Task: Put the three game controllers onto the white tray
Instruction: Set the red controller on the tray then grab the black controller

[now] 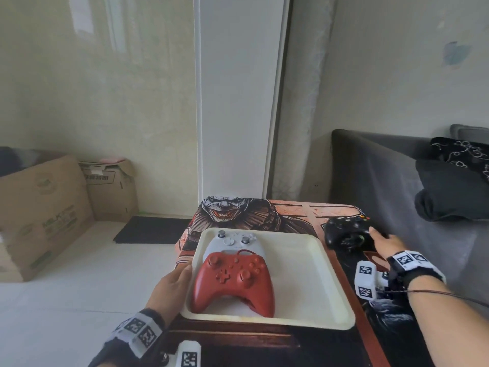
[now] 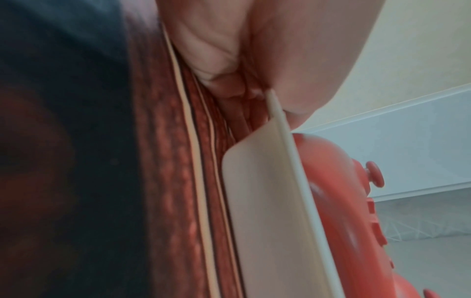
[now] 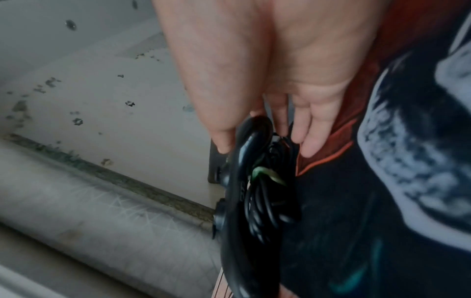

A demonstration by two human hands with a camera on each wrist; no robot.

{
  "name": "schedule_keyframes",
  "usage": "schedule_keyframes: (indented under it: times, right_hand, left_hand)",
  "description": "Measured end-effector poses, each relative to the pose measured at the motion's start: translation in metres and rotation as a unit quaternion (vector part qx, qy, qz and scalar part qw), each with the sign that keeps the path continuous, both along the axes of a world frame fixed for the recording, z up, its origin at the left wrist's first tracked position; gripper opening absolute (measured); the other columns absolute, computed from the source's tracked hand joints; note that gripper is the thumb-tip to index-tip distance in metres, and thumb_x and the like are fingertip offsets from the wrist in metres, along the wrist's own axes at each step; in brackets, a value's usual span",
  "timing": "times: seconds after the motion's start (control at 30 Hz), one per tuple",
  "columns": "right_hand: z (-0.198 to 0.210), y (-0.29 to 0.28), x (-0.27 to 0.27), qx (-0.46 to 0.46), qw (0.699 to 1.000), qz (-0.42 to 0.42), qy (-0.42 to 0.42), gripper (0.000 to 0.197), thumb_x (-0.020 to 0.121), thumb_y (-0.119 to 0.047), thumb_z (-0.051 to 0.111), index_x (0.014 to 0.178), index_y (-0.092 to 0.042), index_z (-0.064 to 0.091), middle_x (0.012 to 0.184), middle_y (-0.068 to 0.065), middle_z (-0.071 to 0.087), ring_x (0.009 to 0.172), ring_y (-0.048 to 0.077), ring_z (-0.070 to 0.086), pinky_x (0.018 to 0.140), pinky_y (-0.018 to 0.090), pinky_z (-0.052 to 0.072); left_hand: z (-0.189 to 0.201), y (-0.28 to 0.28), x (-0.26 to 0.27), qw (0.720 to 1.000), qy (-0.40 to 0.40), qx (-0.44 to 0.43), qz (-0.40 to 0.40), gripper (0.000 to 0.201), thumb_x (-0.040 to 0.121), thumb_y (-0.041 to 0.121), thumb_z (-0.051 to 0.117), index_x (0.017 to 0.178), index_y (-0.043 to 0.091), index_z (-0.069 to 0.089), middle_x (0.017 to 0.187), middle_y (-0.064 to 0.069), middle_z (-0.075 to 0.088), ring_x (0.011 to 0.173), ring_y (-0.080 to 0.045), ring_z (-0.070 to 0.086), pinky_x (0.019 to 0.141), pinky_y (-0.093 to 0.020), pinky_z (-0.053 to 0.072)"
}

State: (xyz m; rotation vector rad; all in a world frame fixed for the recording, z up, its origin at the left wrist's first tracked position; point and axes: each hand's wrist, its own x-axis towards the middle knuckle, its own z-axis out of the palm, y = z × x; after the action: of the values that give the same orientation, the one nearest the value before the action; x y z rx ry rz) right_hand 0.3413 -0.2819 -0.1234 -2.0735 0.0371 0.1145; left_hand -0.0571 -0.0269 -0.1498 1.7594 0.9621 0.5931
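2 controllers already lie on the white tray — the white controller behind, the red controller in front. The left hand pinches the tray's left rim, thumb over the edge, probably steadying it. The black controller lies off the tray to its right — the right hand closes thumb and fingers round its near grip.

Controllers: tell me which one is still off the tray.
The black controller: it's beside the white tray, under the right hand. The red controller and white controller lie inside.
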Motion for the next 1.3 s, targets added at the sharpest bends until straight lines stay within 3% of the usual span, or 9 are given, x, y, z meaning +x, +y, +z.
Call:
schedule_keyframes:
  times: [0.2, 0.3, 0.5, 0.6, 0.7, 0.83, 1.03, 1.17, 1.3]
  right_hand:
    - [-0.013, 0.010, 0.020, 0.144, 0.990, 0.003, 0.015, 0.039, 0.087, -0.036, 0.066, 0.104, -0.001, 0.061, 0.085, 0.012, 0.061, 0.068, 0.020, 0.060, 0.046, 0.018, 0.055]
    - [-0.011, 0.007, 0.020, 0.190, 0.981, 0.024, 0.024, 0.033, 0.087, -0.031, 0.067, 0.098, -0.001, 0.060, 0.079, 0.009, 0.057, 0.067, 0.016, 0.057, 0.065, 0.023, 0.059]
    - [-0.011, -0.003, 0.017, 0.275, 0.957, 0.017, 0.085, 0.021, 0.085, -0.021, 0.071, 0.080, -0.003, 0.060, 0.089, 0.009, 0.059, 0.072, 0.014, 0.060, 0.042, 0.011, 0.050]
    - [-0.008, -0.008, 0.014, 0.286, 0.951, 0.026, 0.111, 0.021, 0.084, -0.018, 0.072, 0.088, -0.001, 0.061, 0.091, 0.010, 0.059, 0.053, 0.013, 0.067, 0.041, 0.013, 0.051]
    - [-0.008, -0.009, 0.011, 0.299, 0.947, 0.018, 0.116, 0.045, 0.075, -0.018, 0.080, 0.111, 0.001, 0.061, 0.105, 0.015, 0.062, 0.071, 0.017, 0.066, 0.053, 0.021, 0.057]
    - [-0.004, -0.014, 0.001, 0.317, 0.938, 0.019, 0.141, 0.030, 0.073, -0.012, 0.081, 0.094, 0.002, 0.064, 0.102, 0.018, 0.063, 0.071, 0.019, 0.067, 0.072, 0.034, 0.060]
    - [0.009, -0.016, -0.009, 0.274, 0.947, 0.036, 0.162, 0.037, 0.078, -0.009, 0.077, 0.109, 0.004, 0.061, 0.092, 0.016, 0.061, 0.042, 0.015, 0.066, 0.046, 0.026, 0.057]
    - [0.011, -0.016, -0.016, 0.311, 0.939, 0.018, 0.144, 0.027, 0.081, -0.004, 0.073, 0.104, 0.005, 0.060, 0.109, 0.017, 0.058, 0.073, 0.020, 0.063, 0.050, 0.026, 0.058]
    - [0.014, -0.019, -0.022, 0.348, 0.930, 0.011, 0.115, 0.012, 0.085, -0.003, 0.068, 0.086, 0.000, 0.056, 0.099, 0.010, 0.056, 0.080, 0.017, 0.056, 0.050, 0.018, 0.055]
  left_hand:
    - [0.001, 0.000, 0.001, 1.000, -0.019, 0.014, -0.007, 0.034, 0.094, 0.025, 0.039, 0.073, 0.045, 0.057, 0.082, 0.011, 0.066, 0.088, -0.016, 0.062, 0.074, -0.026, 0.041]
    - [0.004, -0.002, 0.001, 1.000, -0.019, 0.019, -0.008, 0.033, 0.094, 0.025, 0.039, 0.075, 0.044, 0.057, 0.087, 0.005, 0.068, 0.089, -0.017, 0.061, 0.077, -0.027, 0.040]
    - [0.007, -0.006, 0.001, 1.000, -0.017, 0.021, -0.010, 0.035, 0.095, 0.024, 0.038, 0.072, 0.046, 0.052, 0.078, 0.016, 0.059, 0.083, -0.014, 0.056, 0.076, -0.026, 0.036]
    - [0.006, -0.005, 0.001, 1.000, -0.013, 0.018, -0.005, 0.035, 0.094, 0.024, 0.039, 0.071, 0.045, 0.055, 0.079, 0.013, 0.062, 0.088, -0.019, 0.059, 0.081, -0.028, 0.038]
    - [0.005, -0.004, 0.001, 1.000, -0.020, 0.018, -0.002, 0.035, 0.093, 0.023, 0.041, 0.072, 0.045, 0.058, 0.082, 0.010, 0.066, 0.091, -0.022, 0.062, 0.084, -0.032, 0.042]
    - [0.006, -0.006, 0.001, 1.000, -0.020, 0.020, -0.003, 0.034, 0.093, 0.023, 0.041, 0.072, 0.045, 0.057, 0.082, 0.008, 0.066, 0.092, -0.023, 0.061, 0.083, -0.030, 0.040]
    - [0.009, -0.008, 0.000, 1.000, -0.024, 0.020, -0.001, 0.035, 0.094, 0.023, 0.040, 0.071, 0.047, 0.054, 0.090, -0.003, 0.065, 0.092, -0.023, 0.057, 0.084, -0.029, 0.036]
    - [0.007, -0.006, 0.000, 1.000, -0.017, 0.025, -0.006, 0.035, 0.093, 0.023, 0.041, 0.071, 0.047, 0.054, 0.095, -0.006, 0.065, 0.095, -0.025, 0.058, 0.084, -0.029, 0.037]
    - [0.007, -0.006, 0.000, 0.999, -0.020, 0.029, -0.009, 0.036, 0.094, 0.022, 0.040, 0.070, 0.047, 0.052, 0.094, -0.005, 0.062, 0.093, -0.024, 0.056, 0.084, -0.028, 0.035]
